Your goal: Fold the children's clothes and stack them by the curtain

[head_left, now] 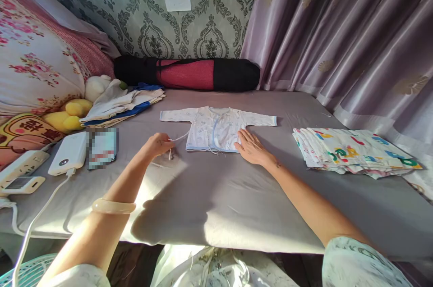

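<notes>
A small white baby shirt (206,131) with pale blue trim lies spread flat on the grey sheet, its sleeves stretched out to both sides. From its left side runs a thin white tie string (180,137), and my left hand (158,145) pinches it, with the string's end hanging below the fingers. My right hand (251,146) rests with fingers extended on the lower right part of the shirt. More short ties lie near the shirt's bottom hem.
Folded printed cloths (355,149) lie at right, a pile of folded clothes (125,104) at left. A power bank (69,154), a power strip (25,167) and a white cable (40,215) occupy the left edge. A black and red rolled bag (186,74) lies along the wall.
</notes>
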`<state>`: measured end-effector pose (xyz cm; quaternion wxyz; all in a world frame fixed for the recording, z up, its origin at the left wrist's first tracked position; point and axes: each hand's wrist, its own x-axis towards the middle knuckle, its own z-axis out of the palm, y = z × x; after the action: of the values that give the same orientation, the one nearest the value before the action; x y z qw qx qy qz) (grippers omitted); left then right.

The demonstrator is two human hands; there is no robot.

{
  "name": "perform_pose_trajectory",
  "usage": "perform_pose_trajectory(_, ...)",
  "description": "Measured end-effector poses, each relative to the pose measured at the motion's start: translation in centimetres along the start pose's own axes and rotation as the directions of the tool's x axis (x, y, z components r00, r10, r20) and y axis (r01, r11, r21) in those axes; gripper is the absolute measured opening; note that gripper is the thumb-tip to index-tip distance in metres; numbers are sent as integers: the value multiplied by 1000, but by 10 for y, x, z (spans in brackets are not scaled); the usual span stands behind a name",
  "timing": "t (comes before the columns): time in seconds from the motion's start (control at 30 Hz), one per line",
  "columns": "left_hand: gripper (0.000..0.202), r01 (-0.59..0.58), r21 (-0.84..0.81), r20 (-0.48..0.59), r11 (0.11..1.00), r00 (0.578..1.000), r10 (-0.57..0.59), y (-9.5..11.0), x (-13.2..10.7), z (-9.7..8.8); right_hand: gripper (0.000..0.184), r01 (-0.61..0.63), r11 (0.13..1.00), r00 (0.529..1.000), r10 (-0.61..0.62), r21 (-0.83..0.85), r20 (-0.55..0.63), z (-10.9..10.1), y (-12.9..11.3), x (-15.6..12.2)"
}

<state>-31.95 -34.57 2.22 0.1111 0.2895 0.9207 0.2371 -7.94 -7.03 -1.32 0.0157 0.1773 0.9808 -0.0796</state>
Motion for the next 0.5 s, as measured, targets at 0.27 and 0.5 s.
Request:
perform_pose_trajectory(0.27, 29, -195, -210, -139, 958, 976, 168, 65, 9, -8, 69, -34, 999, 995, 31, 31, 91, -20, -7, 3)
perform_pose_trajectory(0.5, 37, -352, -161, -156, 922, 931, 329, 79, 27, 26, 68, -48, 999, 999, 47, 27, 18, -23, -18, 8)
